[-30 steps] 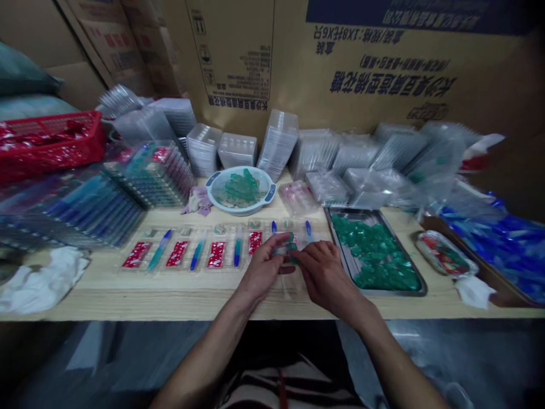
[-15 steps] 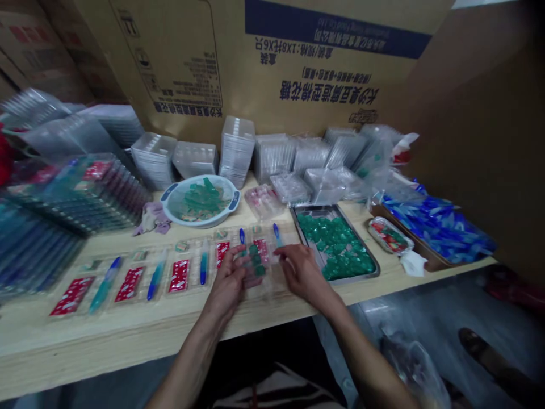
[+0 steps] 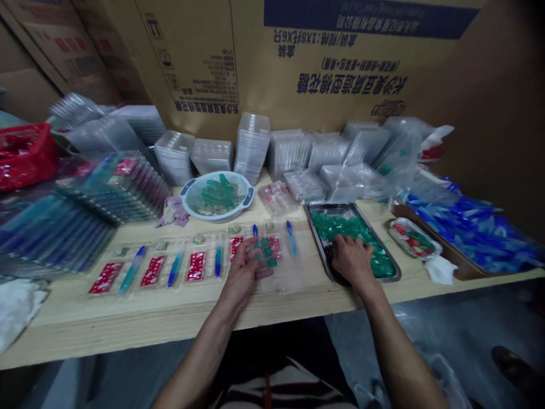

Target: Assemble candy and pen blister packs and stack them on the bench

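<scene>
My left hand (image 3: 243, 271) lies on a clear plastic blister tray (image 3: 281, 267) near the bench's front edge, fingers stretched over it. That tray holds a red packet, small green pieces (image 3: 267, 253) and a blue-handled tool (image 3: 292, 237). My right hand (image 3: 352, 258) is inside the metal tray (image 3: 323, 253) to the right, fingers curled down among the green packets (image 3: 361, 230); whether it grips one is hidden. A row of filled blister trays (image 3: 166, 267) runs left of my left hand.
A pale blue bowl (image 3: 193, 201) of green pieces stands behind the row. Stacks of clear blister trays (image 3: 251, 145) line the cardboard boxes at the back. Filled packs (image 3: 114, 187) pile up at left, a red basket (image 3: 25, 153) far left, blue-wrapped items (image 3: 468, 227) at right.
My right hand left the blister tray and moved right into the metal tray of green packets. My left hand stayed on the blister tray. The view swung slightly back left.
</scene>
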Demonstrator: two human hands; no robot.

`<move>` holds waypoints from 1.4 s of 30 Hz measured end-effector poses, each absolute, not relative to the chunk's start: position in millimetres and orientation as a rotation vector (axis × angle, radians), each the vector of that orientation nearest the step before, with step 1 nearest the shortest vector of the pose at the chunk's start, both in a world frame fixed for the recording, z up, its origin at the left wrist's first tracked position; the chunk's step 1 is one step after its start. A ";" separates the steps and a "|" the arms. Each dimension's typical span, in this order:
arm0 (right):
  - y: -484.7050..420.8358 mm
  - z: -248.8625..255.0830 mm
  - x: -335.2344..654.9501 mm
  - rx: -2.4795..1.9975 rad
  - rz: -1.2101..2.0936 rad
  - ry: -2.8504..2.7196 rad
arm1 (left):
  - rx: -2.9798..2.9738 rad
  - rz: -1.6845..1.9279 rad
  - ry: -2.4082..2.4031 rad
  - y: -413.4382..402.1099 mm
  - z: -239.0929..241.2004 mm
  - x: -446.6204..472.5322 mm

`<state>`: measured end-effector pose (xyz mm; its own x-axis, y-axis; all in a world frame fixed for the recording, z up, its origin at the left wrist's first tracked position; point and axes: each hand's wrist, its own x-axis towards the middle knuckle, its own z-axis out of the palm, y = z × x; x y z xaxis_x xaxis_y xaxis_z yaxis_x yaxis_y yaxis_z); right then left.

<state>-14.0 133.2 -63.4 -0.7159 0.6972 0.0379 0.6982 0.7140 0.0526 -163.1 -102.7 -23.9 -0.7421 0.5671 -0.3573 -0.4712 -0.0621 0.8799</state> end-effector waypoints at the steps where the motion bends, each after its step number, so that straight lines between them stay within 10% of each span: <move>1: 134.6 -64.1 -14.5 -1.184 -0.079 -2.876 | 0.108 1.876 1.509 -102.6 -23.7 -162.7; 15: 142.2 -70.0 -11.4 -1.193 0.309 -2.679 | 0.068 1.892 1.497 -104.6 -36.1 -170.3; 29: 79.9 -43.9 -40.8 -0.464 1.704 -2.071 | 0.300 1.802 1.548 -99.0 -24.1 -157.7; 42: 35.5 -33.2 -69.5 -0.296 1.286 -2.347 | 0.338 1.875 1.598 -97.7 -36.5 -156.5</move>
